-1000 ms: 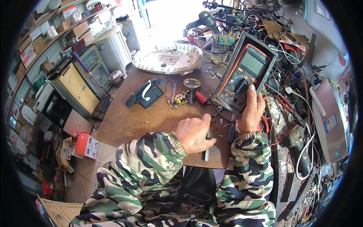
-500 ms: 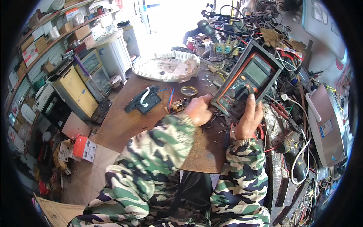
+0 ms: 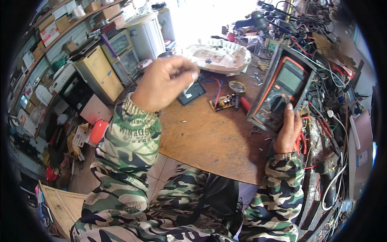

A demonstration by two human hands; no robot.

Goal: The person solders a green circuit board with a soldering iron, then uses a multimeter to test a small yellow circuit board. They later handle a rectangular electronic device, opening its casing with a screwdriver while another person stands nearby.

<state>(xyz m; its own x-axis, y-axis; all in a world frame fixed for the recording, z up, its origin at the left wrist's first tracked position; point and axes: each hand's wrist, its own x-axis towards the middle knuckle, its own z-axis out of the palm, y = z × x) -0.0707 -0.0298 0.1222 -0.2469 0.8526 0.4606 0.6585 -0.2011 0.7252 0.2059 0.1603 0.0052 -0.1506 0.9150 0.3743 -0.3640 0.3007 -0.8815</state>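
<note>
Left hand (image 3: 163, 82) moves toward ten o'clock, half curled; can't tell if it holds anything. Right hand (image 3: 287, 135) grips one meter (image 3: 282, 86), at its eleven o'clock.

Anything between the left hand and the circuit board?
Nothing visible blocks a path from above. In this view the black panel lies between the left hand and the circuit board, but low on the table; the hand looks raised over it.
</note>
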